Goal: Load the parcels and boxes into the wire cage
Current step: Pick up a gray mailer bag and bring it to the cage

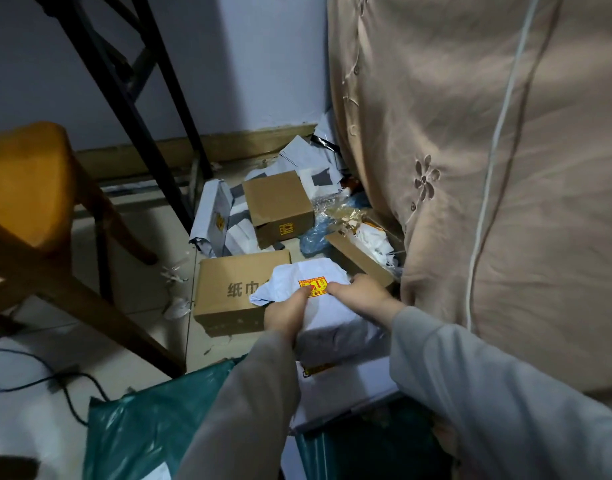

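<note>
Two hands clasp a pale grey plastic-wrapped parcel with a red-and-yellow sticker (pixel 327 306): left hand (pixel 285 315) and right hand (pixel 361 294) each have fingers closed on its sides. It sits just right of the brown cardboard box with printed characters (pixel 228 292), partly overlapping it, with a smaller brown cardboard box (pixel 278 206) beyond that.
</note>
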